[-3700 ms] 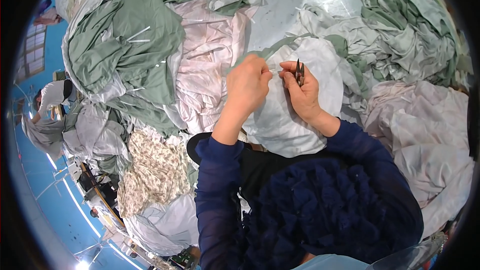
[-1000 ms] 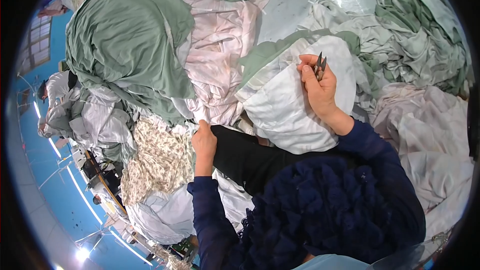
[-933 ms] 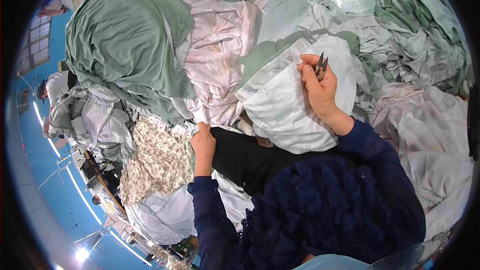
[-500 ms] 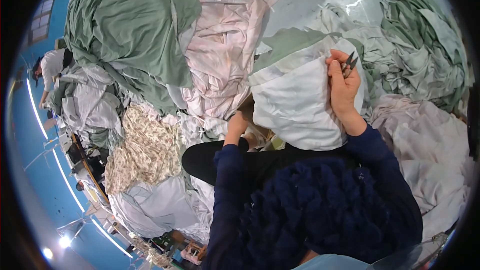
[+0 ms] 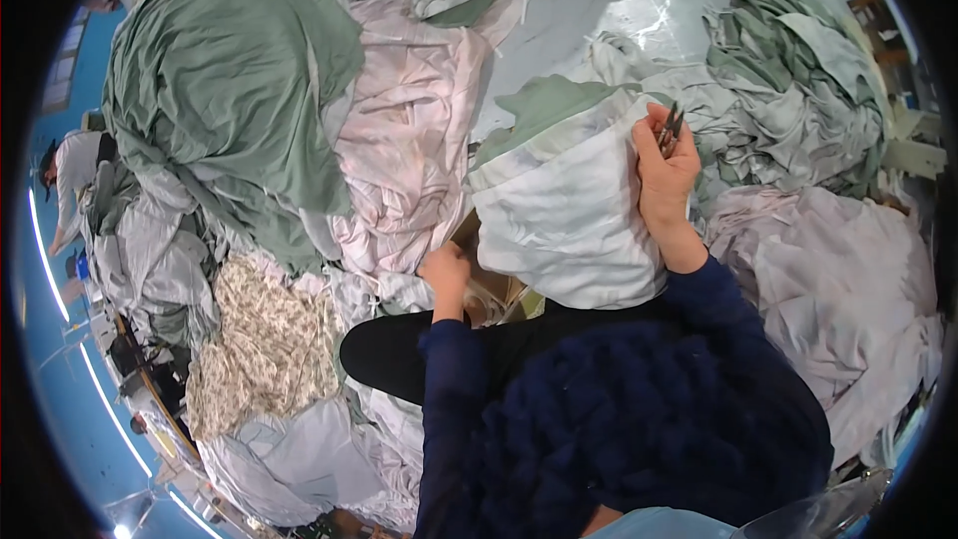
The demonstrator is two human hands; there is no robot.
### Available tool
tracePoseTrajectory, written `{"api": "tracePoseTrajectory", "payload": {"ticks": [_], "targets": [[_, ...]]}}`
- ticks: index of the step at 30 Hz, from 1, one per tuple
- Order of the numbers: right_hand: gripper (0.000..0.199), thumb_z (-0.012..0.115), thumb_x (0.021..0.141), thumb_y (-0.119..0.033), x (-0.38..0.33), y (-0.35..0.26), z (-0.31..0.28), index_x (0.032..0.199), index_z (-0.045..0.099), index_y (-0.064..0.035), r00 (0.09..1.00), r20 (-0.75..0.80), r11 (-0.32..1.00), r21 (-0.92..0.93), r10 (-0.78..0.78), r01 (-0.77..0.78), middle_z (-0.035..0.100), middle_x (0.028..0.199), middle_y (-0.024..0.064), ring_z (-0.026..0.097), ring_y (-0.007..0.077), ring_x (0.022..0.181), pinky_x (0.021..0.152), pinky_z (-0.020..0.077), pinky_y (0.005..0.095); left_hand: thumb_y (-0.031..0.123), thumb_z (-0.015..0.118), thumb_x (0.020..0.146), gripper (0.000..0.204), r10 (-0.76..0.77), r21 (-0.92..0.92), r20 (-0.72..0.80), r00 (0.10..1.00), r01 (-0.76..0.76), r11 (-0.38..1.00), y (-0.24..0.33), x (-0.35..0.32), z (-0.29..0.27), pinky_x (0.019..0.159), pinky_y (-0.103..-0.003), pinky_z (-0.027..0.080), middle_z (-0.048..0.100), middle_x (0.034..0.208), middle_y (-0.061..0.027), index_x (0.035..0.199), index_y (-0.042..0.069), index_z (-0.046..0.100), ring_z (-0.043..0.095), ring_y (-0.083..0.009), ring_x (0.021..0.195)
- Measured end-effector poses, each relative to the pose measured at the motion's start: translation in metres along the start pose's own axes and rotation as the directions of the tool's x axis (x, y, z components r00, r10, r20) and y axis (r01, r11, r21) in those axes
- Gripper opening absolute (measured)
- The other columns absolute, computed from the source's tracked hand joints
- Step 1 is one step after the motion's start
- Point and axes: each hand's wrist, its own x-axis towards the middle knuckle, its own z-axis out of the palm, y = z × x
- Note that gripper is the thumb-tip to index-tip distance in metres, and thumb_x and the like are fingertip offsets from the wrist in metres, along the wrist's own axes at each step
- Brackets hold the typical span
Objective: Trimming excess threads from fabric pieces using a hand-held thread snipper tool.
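Observation:
My right hand [image 5: 667,180] is curled around small dark thread snips [image 5: 671,128], their blades pointing up. The same hand rests at the right edge of a white cloth [image 5: 569,220], which drapes over my lap and has a green part [image 5: 549,105] along its far side. My left hand [image 5: 446,271] is bent with its fingers closed, at the near end of a pale pink cloth [image 5: 409,130]. Whether it grips anything is hidden. Just right of it shows a brown cardboard box opening [image 5: 489,284], partly covered by the white cloth.
A large green cloth heap [image 5: 230,80] lies at far left, with a floral cloth [image 5: 264,349] nearer. Green-and-white cloths [image 5: 798,110] and a pale pinkish pile [image 5: 828,279] stand at right. A grey tabletop [image 5: 569,30] shows behind. Another person [image 5: 75,175] bends at far left.
The whole view has shifted, so the piles appear farther left and slightly lower. My left hand's fingers show more plainly beside the box opening. My right hand still holds the snips.

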Motion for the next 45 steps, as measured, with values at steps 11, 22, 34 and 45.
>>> {"api": "tracePoseTrajectory", "payload": {"ticks": [11,22,34,45], "targets": [[0.028,0.080,0.076,-0.009,0.018,-0.031,0.019,0.099,0.068,0.0009,0.925,0.377,0.885,-0.442,0.038,0.144,0.059,0.077,-0.0046,0.047,0.0032,0.065,0.060,0.0400,0.0191,-0.005,0.063,0.080,0.032,0.406,-0.230,-0.776,0.483,-0.816,0.531,0.128,-0.082,-0.156,0.096,-0.043,0.045,0.061,0.121,-0.0205,0.112,-0.001,0.061,0.058,-0.0387,0.111],[0.012,0.069,0.082,-0.003,0.027,-0.018,0.005,0.080,0.057,-0.0016,0.886,0.421,0.798,-0.457,-0.197,0.394,0.056,0.074,0.0068,0.053,0.0171,0.062,0.056,0.0419,0.0301,0.023,0.066,0.085,0.054,0.622,0.019,-0.676,0.395,-0.834,0.551,0.216,-0.069,-0.138,0.110,-0.049,0.029,0.049,0.143,-0.0129,0.133,0.002,0.054,0.041,-0.0349,0.134],[0.016,0.068,0.089,-0.017,0.115,0.023,-0.102,0.091,0.064,-0.0015,0.852,0.083,0.438,-0.829,-0.516,0.346,0.063,0.075,0.0120,0.058,0.0253,0.062,0.061,0.0464,0.0351,0.024,0.067,0.084,0.059,0.603,-0.006,-0.694,0.392,-0.842,0.540,0.212,-0.061,-0.131,0.110,-0.048,0.028,0.049,0.143,-0.0140,0.136,0.001,0.051,0.041,-0.0372,0.134],[0.022,0.062,0.094,-0.016,0.102,0.017,-0.077,0.110,0.069,-0.0022,0.974,0.174,0.873,-0.486,0.148,-0.046,0.069,0.080,0.0016,0.055,0.0074,0.066,0.065,0.0469,0.0238,0.023,0.069,0.084,0.065,0.577,-0.065,-0.695,0.429,-0.837,0.543,0.212,-0.062,-0.127,0.111,-0.046,0.027,0.046,0.144,-0.0173,0.139,-0.001,0.046,0.039,-0.0379,0.135]]}}
